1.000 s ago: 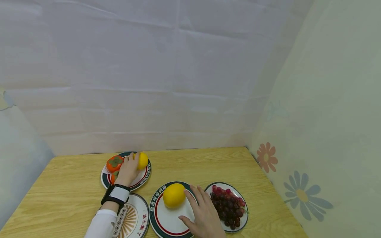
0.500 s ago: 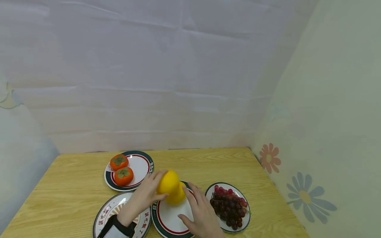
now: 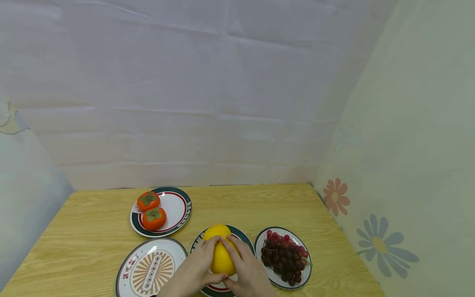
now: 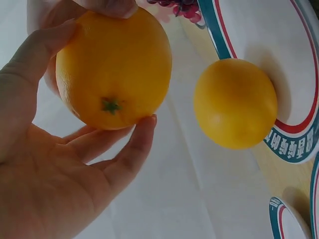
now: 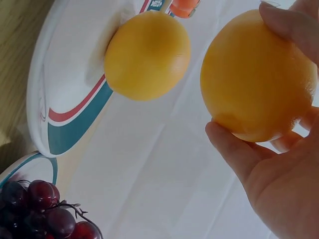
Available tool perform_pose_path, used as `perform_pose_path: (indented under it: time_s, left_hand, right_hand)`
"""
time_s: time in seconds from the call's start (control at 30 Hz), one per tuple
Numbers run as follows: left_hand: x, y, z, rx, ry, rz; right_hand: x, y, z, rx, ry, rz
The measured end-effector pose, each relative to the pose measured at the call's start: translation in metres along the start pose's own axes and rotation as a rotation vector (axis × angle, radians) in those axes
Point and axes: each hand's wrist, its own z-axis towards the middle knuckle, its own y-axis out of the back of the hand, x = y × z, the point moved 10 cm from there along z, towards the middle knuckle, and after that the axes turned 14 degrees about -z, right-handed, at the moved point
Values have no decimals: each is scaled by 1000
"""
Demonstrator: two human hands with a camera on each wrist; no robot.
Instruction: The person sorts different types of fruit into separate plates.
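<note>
Around held orange (image 3: 223, 260): grapes (image 3: 283, 259), 2 persimmons (image 3: 153, 214) (plated).

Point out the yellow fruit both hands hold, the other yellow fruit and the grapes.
Held fruit (image 4: 115, 67), left wrist view: middle of its skin.
Other fruit (image 5: 147, 56), right wrist view: middle of its side.
Grapes (image 3: 283, 258), head view: bunch's middle.

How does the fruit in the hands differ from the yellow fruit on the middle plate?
The held fruit is gripped by the left hand and right hand; neither touches the resting fruit. The held fruit is off the middle plate; the resting fruit sits on it. In the left wrist view, the held fruit shows a green mark; the resting fruit shows none. Both are yellow and rounded.
</note>
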Motion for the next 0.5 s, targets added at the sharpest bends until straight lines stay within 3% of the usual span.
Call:
perform_pose_path:
  time_s: [0.07,0.17,0.33,0.5]
  left_hand:
    - [6,1,0,-27,3,16]
    - [19,11,-1,-134,-2,110]
    - [52,45,-10,-343,35,333]
    - [89,68,-19,-394,159,357]
  right_hand:
    - [-1,0,-1,-9,-1,-1]
    - [-6,-3,-2,28,-26,10]
    - [-22,-26,-10,269,-146,55]
    - [-33,-51,-21,453,-243,85]
